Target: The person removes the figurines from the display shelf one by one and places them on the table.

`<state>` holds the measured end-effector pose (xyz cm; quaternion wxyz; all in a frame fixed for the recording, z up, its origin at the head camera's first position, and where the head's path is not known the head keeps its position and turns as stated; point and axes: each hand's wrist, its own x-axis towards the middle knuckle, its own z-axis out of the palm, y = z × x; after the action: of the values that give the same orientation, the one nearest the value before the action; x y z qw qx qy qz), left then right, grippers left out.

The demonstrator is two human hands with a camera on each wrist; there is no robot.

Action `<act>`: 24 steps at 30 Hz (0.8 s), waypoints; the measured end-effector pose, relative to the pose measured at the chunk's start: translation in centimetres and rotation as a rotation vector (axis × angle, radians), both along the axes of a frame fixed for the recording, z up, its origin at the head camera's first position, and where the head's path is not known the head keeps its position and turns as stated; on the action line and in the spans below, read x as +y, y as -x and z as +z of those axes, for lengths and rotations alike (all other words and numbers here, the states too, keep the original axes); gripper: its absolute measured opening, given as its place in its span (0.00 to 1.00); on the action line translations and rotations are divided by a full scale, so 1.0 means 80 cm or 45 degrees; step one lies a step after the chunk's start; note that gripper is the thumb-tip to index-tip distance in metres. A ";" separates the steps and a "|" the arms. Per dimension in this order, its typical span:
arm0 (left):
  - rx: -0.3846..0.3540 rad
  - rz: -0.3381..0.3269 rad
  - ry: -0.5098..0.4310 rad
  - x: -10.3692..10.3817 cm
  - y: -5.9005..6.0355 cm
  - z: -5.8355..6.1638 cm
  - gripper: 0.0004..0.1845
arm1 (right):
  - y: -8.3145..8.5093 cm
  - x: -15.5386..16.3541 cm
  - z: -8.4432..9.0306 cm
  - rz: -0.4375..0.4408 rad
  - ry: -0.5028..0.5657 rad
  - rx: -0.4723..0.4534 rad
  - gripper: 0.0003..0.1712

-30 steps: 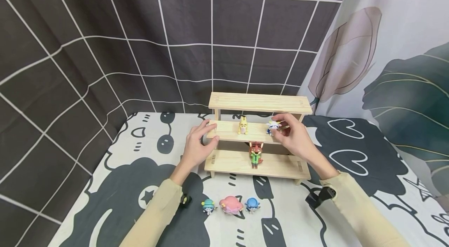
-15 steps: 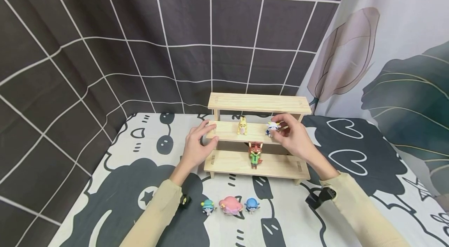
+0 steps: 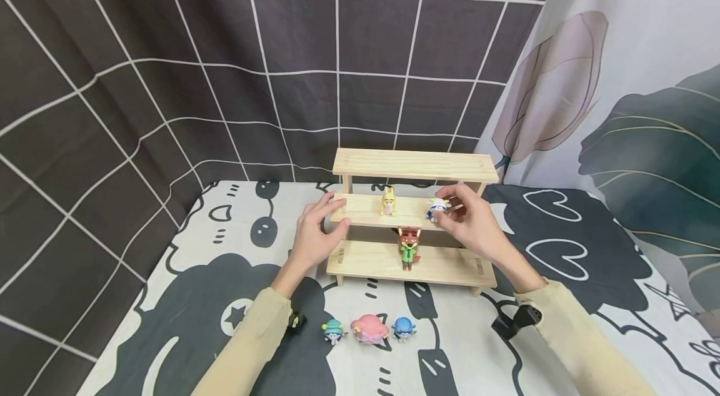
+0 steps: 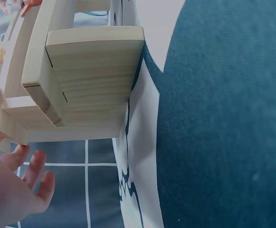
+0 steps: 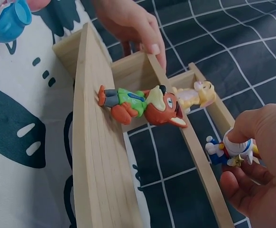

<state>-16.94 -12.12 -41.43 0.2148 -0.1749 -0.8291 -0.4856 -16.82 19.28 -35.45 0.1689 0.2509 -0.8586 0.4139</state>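
Observation:
My right hand (image 3: 472,221) pinches a small white-and-blue figurine (image 3: 436,208) at the right part of the middle tier of a wooden display shelf (image 3: 416,165). In the right wrist view the figurine (image 5: 228,149) is upside-down to sideways, between thumb and curled fingers. My left hand (image 3: 317,233) grips the left end of that middle tier, thumb at its front edge and index finger on top; its other fingers hang loose behind in the left wrist view. A yellow rabbit-eared figurine (image 3: 388,202) stands between the hands on the same tier. Below it, a fox figurine (image 3: 409,249) in green stands on the bottom tier.
Three figurines sit on the patterned cloth (image 3: 478,346) in front of the shelf: a green-hatted one (image 3: 334,331), a pink one (image 3: 369,329) and a blue-hatted one (image 3: 404,328). A dark grid curtain (image 3: 292,96) hangs behind the shelf, a leaf-print curtain (image 3: 635,108) at right.
My right hand's fingers shift very slightly around the white-and-blue figurine, which stays at the right of the middle tier. My left hand keeps its place.

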 end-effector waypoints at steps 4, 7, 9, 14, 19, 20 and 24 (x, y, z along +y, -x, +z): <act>-0.001 -0.001 -0.002 0.000 -0.001 0.001 0.21 | -0.004 0.000 0.001 -0.004 0.001 -0.009 0.20; 0.000 -0.001 -0.002 0.001 -0.001 0.001 0.21 | -0.007 0.000 0.001 0.000 0.008 -0.019 0.20; -0.002 0.002 0.002 0.000 0.000 0.000 0.21 | -0.010 0.000 0.001 0.005 0.013 -0.020 0.20; -0.011 0.002 0.001 0.000 0.001 -0.001 0.21 | -0.015 0.000 0.002 0.002 0.019 -0.020 0.21; -0.022 0.003 -0.003 0.000 0.001 0.000 0.21 | -0.020 0.000 0.002 0.001 0.028 -0.010 0.21; -0.022 0.003 -0.003 0.000 0.001 0.000 0.21 | -0.021 -0.001 0.002 0.003 0.029 -0.006 0.21; -0.020 0.003 -0.005 0.000 0.001 0.000 0.21 | -0.023 -0.001 0.003 0.013 0.039 0.006 0.22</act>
<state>-17.00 -12.15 -41.45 0.2094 -0.1696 -0.8300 -0.4884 -14.97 19.18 -35.24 0.1724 0.2536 -0.8506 0.4272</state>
